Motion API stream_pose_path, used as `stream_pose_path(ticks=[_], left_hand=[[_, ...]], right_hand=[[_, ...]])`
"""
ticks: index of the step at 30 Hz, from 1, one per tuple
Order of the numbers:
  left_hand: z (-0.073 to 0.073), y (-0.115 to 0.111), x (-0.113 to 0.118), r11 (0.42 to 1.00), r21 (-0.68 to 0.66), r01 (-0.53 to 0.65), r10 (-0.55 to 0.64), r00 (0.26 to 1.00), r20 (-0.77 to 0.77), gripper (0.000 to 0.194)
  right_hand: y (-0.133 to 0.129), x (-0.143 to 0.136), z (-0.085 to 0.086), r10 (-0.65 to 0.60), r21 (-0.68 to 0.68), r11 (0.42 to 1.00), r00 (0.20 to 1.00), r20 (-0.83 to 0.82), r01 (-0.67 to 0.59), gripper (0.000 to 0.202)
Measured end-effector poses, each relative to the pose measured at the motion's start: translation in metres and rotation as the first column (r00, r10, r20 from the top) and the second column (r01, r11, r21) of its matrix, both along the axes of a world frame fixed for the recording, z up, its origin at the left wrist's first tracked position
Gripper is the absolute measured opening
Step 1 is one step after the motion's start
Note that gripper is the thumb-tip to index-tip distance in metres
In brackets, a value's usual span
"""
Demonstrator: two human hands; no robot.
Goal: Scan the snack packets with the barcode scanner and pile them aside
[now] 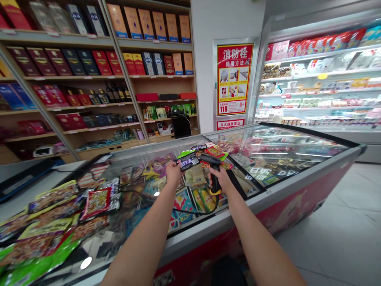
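My left hand (pixel 173 173) pinches the near-left edge of a small dark snack packet (pixel 188 161), which shows a pale printed label. Wrapped round the handle of a black barcode scanner (pixel 212 160) with a yellow base is my right hand (pixel 219 178). The scanner's head is close to the packet's right side and tilts toward it. Both hands are above the glass top of a chest freezer (pixel 190 233). Just beyond them lie red and green snack packets (pixel 214 151). A black cable runs from the scanner's handle across the glass to the left.
Many snack packets (pixel 53 218) are spread over the freezer's left end, with a red one (pixel 97 201) on top. A dark device (pixel 25 178) sits on a white counter at far left. Shelves of boxes (pixel 135 63) and a lit refrigerated case (pixel 321 95) stand behind.
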State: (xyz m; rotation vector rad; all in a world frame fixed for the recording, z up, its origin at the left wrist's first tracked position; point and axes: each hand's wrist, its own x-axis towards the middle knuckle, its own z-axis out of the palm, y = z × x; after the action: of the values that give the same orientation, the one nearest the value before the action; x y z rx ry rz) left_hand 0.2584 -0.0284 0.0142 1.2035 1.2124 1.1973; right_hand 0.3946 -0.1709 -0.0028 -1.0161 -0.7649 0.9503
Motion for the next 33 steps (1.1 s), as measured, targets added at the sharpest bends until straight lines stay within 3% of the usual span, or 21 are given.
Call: stream_pose_path(ticks=[3,10,16,33], left_hand=[[-0.002,0.005,-0.016,0.989,0.113,-0.098,0.101,0.995,-0.016,0.014],[-0.005,0.005,-0.028,0.893,0.436,-0.11,0.282,0.893,-0.352,0.006],[0.001,0.001,-0.02,0.897,0.427,-0.112,0.299,0.867,-0.4,0.003],[0.009,-0.005,-0.018,0.908,0.407,-0.103,0.267,0.89,-0.37,0.005]], right_hand=[[-0.003,0.0,0.001,0.087,-0.037,0.996,0.995,0.053,-0.085,0.047],[-0.008,0.001,0.0,0.153,-0.068,0.987,0.986,0.068,-0.149,0.043],[-0.009,0.0,0.0,0.156,-0.092,0.985,0.982,0.106,-0.146,0.042],[-0.008,0.001,0.003,0.141,-0.154,0.98,0.984,0.113,-0.123,0.036]])
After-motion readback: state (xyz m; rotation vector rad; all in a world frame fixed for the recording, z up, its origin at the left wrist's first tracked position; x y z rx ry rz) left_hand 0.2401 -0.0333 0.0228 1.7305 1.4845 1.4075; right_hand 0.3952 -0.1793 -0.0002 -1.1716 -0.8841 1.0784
